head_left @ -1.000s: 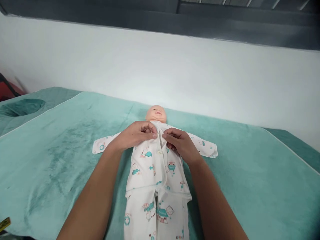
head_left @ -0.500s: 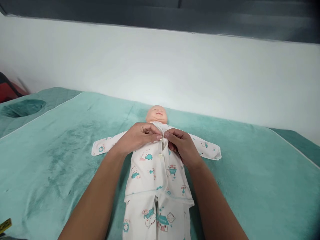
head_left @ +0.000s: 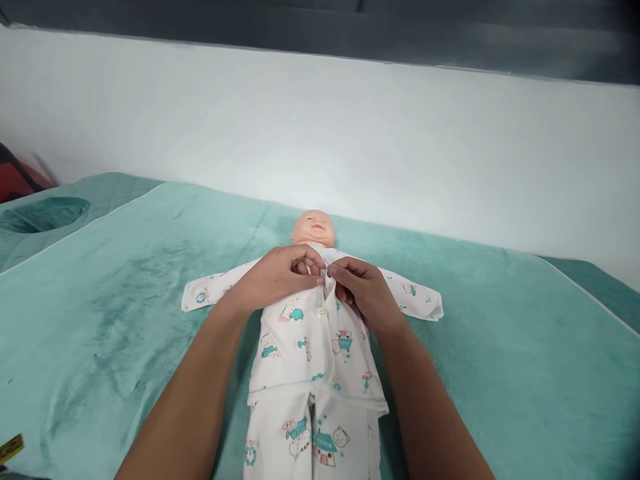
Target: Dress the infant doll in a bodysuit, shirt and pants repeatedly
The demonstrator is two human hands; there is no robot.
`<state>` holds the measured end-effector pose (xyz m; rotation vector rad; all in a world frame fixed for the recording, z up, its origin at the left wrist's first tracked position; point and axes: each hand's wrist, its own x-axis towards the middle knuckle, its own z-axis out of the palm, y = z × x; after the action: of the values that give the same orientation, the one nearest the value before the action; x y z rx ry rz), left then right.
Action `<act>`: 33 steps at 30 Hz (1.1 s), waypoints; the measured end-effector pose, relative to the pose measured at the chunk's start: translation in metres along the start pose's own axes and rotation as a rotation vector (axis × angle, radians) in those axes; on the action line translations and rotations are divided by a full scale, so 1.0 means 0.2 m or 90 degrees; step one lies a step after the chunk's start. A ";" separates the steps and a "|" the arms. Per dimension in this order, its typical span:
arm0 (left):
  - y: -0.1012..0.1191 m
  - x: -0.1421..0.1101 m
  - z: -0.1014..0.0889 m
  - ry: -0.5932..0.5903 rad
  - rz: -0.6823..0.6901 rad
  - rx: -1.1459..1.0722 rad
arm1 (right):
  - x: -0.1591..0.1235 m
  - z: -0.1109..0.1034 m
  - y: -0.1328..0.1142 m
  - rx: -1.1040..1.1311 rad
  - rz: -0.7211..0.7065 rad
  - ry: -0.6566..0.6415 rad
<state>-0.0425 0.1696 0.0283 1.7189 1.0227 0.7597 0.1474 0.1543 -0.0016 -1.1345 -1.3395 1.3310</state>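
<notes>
A baby doll (head_left: 313, 228) lies on its back, head away from me, arms spread out. It wears a white printed shirt (head_left: 287, 340) with a front opening and matching trousers (head_left: 327, 443). At the upper chest, my left hand (head_left: 283, 273) pinches one edge of the opening between thumb and fingers. Facing it, my right hand (head_left: 363, 287) grips the other edge, fingertips almost touching the left ones. Below them a pale button (head_left: 321, 311) shows on the shirt front. Whatever sits between the fingertips is mostly hidden.
The doll rests on a teal plush cover (head_left: 505, 347). Behind it rises a white wall (head_left: 320, 133) with a dark band above. A round hollow (head_left: 45, 213) in teal fabric and a red and black object (head_left: 13, 180) are at the far left.
My left thumb has moved slightly down, widening the gap between it and the left fingers. My right hand stays in nearly the same place. The doll lies as before.
</notes>
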 end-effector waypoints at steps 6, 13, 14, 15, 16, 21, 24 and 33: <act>-0.01 0.00 -0.01 0.001 -0.010 -0.052 | 0.00 0.01 0.00 -0.012 0.003 0.007; -0.03 0.02 -0.02 -0.005 0.000 -0.179 | -0.01 0.02 -0.02 -0.046 -0.005 0.019; -0.03 0.01 -0.02 -0.003 0.000 -0.179 | -0.01 0.02 -0.02 -0.048 -0.008 0.019; -0.03 0.01 -0.02 0.000 0.001 -0.177 | -0.01 0.02 -0.02 -0.048 -0.009 0.018; -0.03 0.01 -0.02 0.003 0.001 -0.172 | -0.01 0.02 -0.02 -0.047 -0.010 0.017; -0.03 0.01 -0.02 0.007 0.000 -0.169 | -0.01 0.02 -0.01 -0.046 -0.018 0.012; -0.03 0.01 -0.02 0.007 0.003 -0.180 | -0.01 0.01 -0.01 -0.052 -0.014 0.012; -0.02 0.01 -0.01 -0.002 -0.010 -0.168 | -0.01 0.02 -0.01 -0.064 -0.016 0.031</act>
<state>-0.0449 0.1735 0.0261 1.4833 0.8890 0.8427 0.1432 0.1511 0.0008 -1.2061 -1.3934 1.2225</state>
